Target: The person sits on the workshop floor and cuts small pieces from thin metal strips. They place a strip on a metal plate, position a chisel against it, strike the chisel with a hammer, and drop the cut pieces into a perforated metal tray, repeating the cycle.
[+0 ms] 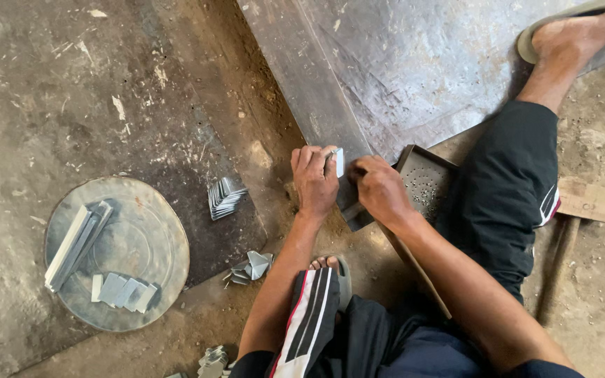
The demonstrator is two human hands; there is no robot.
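Dusty workshop floor [71,84] is carrying cut strips while the left hand [314,178] is pinching a small metal piece [339,162], its grip clamped, the right hand [381,190] closing beside it, seemingly steadying.

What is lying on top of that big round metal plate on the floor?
On the round metal plate lie a bundle of long metal strips and a row of small flat metal pieces. Whatever is under the plate is hidden.
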